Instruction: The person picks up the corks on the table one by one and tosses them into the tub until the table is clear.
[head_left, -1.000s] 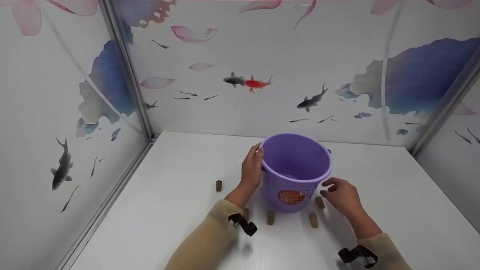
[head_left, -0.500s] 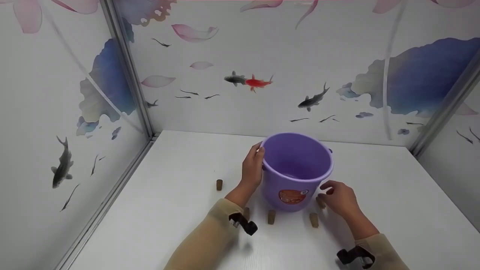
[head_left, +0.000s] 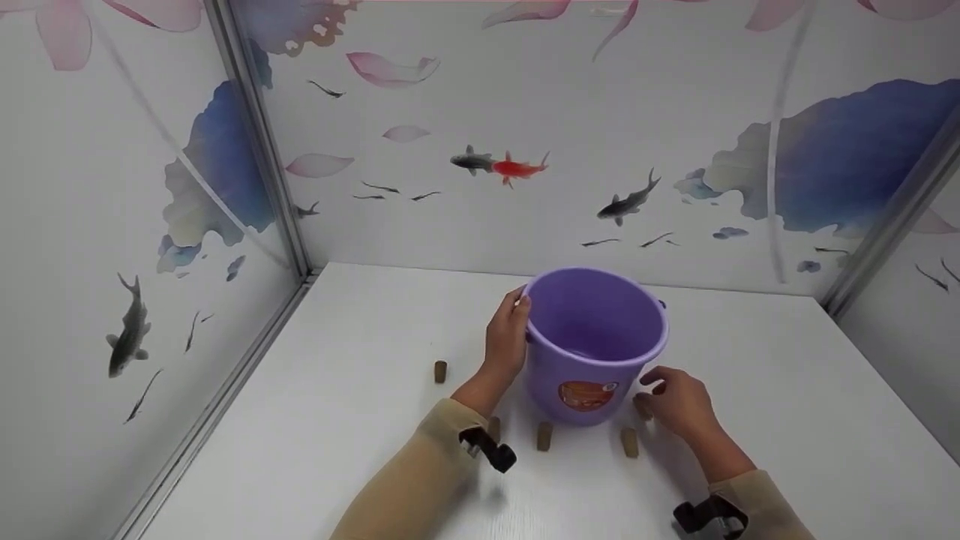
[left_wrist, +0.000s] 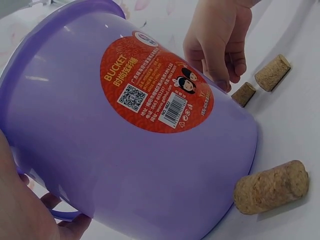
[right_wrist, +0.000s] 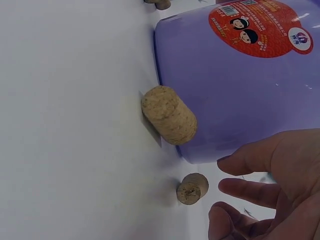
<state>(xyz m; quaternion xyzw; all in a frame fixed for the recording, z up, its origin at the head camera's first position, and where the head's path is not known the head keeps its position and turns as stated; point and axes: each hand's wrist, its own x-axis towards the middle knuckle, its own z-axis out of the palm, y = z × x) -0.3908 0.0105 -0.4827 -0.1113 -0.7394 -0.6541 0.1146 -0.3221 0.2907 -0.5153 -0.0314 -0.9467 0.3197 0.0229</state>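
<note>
A purple bucket [head_left: 577,390] with a red label stands upright on the white table. My left hand [head_left: 507,337] grips its left side near the rim; in the left wrist view, fingers [left_wrist: 75,227] show beside a strip of its handle [left_wrist: 65,215]. To the right of the bucket, my right hand [head_left: 681,401] hangs low with loosely bent fingers over a cork stopper [head_left: 643,406]. In the right wrist view a small gap separates that cork [right_wrist: 192,189] from the fingertips [right_wrist: 227,187]. Another cork [head_left: 629,442] lies closer to me, by the bucket's base.
More corks lie about: one [head_left: 544,436] in front of the bucket, one [head_left: 493,429] partly behind the left sleeve, and one [head_left: 440,371] farther left. White printed panels [head_left: 420,225] enclose the table [head_left: 360,315] at the back and sides.
My right hand has moved slightly down and left, closer to the cork right of the bucket. The left hand and the bucket have stayed in place.
</note>
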